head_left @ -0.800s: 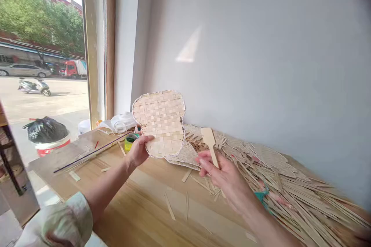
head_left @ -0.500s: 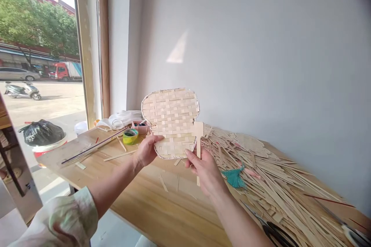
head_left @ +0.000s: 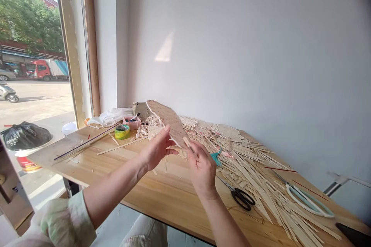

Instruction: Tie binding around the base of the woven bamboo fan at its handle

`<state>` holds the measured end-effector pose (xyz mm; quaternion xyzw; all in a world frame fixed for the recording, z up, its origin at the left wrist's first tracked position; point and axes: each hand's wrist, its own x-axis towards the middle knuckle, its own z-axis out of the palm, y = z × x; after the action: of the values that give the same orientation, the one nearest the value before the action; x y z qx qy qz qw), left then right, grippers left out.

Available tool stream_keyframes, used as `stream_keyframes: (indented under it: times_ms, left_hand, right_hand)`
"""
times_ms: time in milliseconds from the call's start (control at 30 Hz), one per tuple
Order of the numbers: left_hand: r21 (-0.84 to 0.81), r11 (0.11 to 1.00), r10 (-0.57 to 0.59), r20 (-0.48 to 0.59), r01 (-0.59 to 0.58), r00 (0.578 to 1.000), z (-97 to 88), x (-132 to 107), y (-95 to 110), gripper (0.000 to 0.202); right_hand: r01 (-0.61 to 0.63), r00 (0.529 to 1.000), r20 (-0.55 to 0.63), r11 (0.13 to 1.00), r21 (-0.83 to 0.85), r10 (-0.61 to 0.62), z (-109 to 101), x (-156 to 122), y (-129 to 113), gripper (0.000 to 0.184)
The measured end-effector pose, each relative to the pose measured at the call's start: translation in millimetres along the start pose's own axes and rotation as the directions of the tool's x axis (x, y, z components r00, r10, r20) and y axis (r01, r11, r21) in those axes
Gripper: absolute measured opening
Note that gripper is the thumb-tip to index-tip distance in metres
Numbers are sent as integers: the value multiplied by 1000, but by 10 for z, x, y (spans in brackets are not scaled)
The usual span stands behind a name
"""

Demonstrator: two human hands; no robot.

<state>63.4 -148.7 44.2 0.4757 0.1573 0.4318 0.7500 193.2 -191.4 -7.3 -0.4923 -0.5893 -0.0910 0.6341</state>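
Observation:
A woven bamboo fan (head_left: 167,117) with a pale bound edge is tilted nearly edge-on above the table. My right hand (head_left: 203,168) is closed around its lower end and a flat wooden handle (head_left: 188,143), whose tip pokes out above my fingers. Whether the handle is joined to the weave is hidden. My left hand (head_left: 156,150) is beside the fan's left edge, thumb raised and fingers apart. Whether its fingertips touch the rim I cannot tell.
Bamboo strips (head_left: 257,170) cover the table's right side, with black-handled scissors (head_left: 242,197), white-handled shears (head_left: 308,200) and a teal tassel (head_left: 216,157). Yellow-green tape (head_left: 122,132) and a pink box (head_left: 132,123) stand at the back left. A bagged bucket (head_left: 27,150) is beyond the table's left edge.
The fan has turned from facing me flat to nearly edge-on, tipping away. My left hand has loosened from its lower left edge, while my right hand keeps its grip. The view has swung right.

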Motion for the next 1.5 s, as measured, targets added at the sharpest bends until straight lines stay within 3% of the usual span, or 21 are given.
stream_keyframes:
  times_ms: [67, 133, 200, 300, 367, 500, 667, 800, 933, 1100, 1500]
  left_hand:
    - [32, 999, 23, 83, -25, 996, 8, -99, -36, 51]
    - [90, 987, 133, 15, -134, 991, -48, -213, -166, 42]
    - [201, 947, 276, -113, -250, 954, -148, -316, -373, 22]
    - [195, 971, 181, -211, -140, 961, -281, -393, -677, 18]
    - [96, 992, 101, -203, -83, 974, -297, -383, -790, 19]
    - [-135, 974, 160, -148, -180, 976, -187, -297, -814, 29]
    - [-218, 962, 106, -251, -163, 962, -156, -280, -758, 34]
    - [-194, 958, 162, -241, -211, 957, -273, -320, -657, 48]
    - [-108, 985, 108, -229, -136, 967, -353, -349, -567, 56]
    - [-81, 991, 87, -190, -104, 978, -375, -375, -563, 59]
    - [-12, 995, 96, -136, -99, 986, -462, -450, -524, 56]
  right_hand:
    - [-233, 961, -100, 951, 204, 257, -33, 19, 12, 14]
    - [-418, 844, -111, 774, 477, 524, -56, 15, 7, 24]
    - [-476, 736, -49, 567, 673, 676, -60, -15, -27, 30]
    - [-517, 649, 61, 381, 767, 758, -18, -95, -135, 37]
    - [-543, 615, 127, 302, 783, 778, 48, -161, -228, 39]
    - [-585, 600, 253, 201, 786, 759, 222, -300, -380, 40]
    - [-659, 593, 361, 177, 731, 720, 249, -421, -415, 36]
    - [-683, 610, 318, 278, 676, 726, 66, -421, -349, 37]
    - [-694, 631, 312, 337, 636, 711, -30, -373, -268, 36]
    - [-734, 632, 418, 329, 595, 653, 41, -367, -248, 32]
    - [-718, 668, 392, 407, 565, 633, 97, -417, -317, 24]
